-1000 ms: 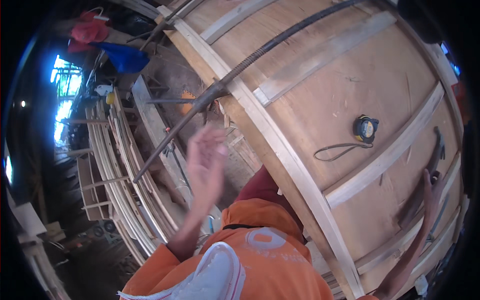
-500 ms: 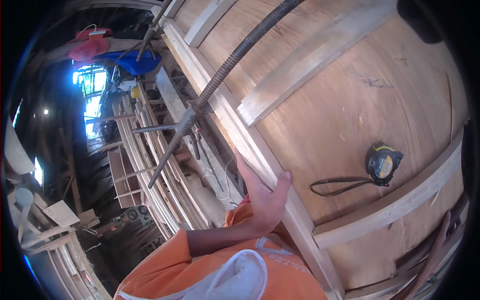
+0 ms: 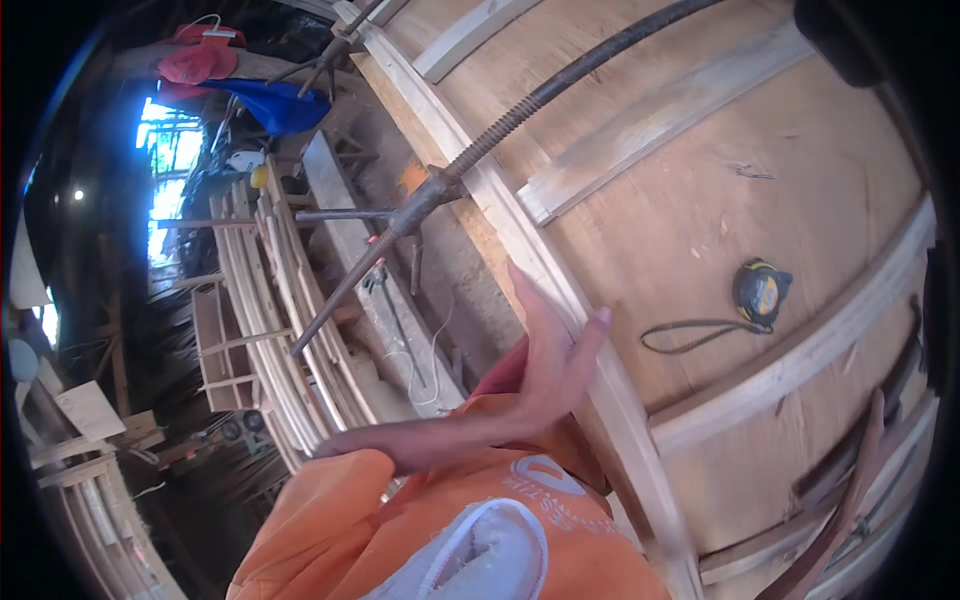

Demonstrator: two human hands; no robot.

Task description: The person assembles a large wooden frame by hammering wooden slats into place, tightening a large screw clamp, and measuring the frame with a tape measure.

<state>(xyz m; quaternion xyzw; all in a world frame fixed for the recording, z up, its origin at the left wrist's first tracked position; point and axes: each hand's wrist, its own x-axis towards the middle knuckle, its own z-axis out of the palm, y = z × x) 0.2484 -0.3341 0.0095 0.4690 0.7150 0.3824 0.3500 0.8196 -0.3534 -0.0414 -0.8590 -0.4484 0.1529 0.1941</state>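
The left hand point(image 3: 553, 365) rests against the pale edge rail point(image 3: 630, 425) of a large wooden panel point(image 3: 680, 230), its thumb point(image 3: 597, 325) parted widely from the fingers point(image 3: 527, 290) in an open V. The thumb lies across the rail's upper face toward the panel, while the fingers, extended and close together, point along the rail's outer side; the hand spans the edge rather than closing round it. The right hand point(image 3: 873, 425) is near the panel's far lower side, seen thin and dark at the rim (whether its fingers are spread or curled, and what they touch, I cannot tell). Between the hands, on the panel, sits a black and yellow tape measure point(image 3: 760, 293), untouched, its dark strap point(image 3: 690, 322) looped toward the left hand, just above a slanting wooden crosspiece point(image 3: 790, 375). Farther up, a threaded metal clamp point(image 3: 420, 205) crosses the rail, apart from the left fingertips.
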